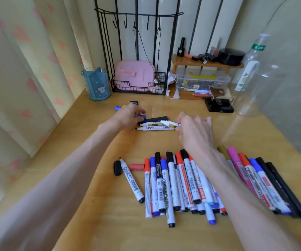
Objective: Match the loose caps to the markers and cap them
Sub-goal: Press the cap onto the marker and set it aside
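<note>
An uncapped white marker with a gold label hovers over the far middle of the tabletop, tip pointing left. The right hand has its grip clamped on the barrel, seemingly aiming it at the blue cap pinched in the grip of the left hand. Other bare markers lie beneath, while a black cap, a red cap and a row of capped markers lie nearer, apparently set aside as done.
</note>
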`<state>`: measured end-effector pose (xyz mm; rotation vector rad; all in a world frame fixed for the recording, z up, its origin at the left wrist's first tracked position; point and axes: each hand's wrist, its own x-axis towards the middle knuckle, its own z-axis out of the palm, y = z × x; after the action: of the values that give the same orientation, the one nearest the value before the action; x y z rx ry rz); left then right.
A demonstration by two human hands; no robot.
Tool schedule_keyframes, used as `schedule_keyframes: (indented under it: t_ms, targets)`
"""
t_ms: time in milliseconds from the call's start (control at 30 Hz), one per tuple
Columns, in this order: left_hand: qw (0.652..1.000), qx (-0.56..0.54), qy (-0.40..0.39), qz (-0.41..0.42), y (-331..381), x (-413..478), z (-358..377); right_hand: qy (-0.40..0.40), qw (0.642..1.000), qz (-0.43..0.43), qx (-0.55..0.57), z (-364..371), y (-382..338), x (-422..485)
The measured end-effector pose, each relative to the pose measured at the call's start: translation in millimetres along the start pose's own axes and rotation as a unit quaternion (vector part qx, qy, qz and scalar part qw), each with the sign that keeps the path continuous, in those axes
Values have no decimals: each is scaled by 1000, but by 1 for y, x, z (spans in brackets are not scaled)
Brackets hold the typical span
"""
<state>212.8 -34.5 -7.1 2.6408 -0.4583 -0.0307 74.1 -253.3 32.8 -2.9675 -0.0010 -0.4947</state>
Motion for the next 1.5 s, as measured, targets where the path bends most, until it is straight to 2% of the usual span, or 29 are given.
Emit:
schedule_keyframes:
  t_ms: [133,267,433,567,833,1067,1333,1500]
  targets:
    - [1000,-6,-5,29,-1,-18,-9,6,1000,0,12,-4,-2,-5]
    - [991,-113,66,25,-2,-54,-18,17,1000,-6,17,-8,1,-14]
    - [958,-272,87,24,14,-117,-26,19,994,-65,84,-10,5,-33]
    - [932,-348,98,1,32,-161,-20,18,984,-111,140,-10,6,-58]
    - [880,-461,108,-35,45,-205,0,51,975,-149,158,-15,13,-100]
    - [917,-385,102,19,49,-212,9,72,969,-150,181,-20,11,-113]
    - [899,-426,105,3,48,-213,10,74,965,-168,186,-21,6,-116]
    - [911,-404,71,36,54,-214,12,63,963,-179,190,-20,-2,-121]
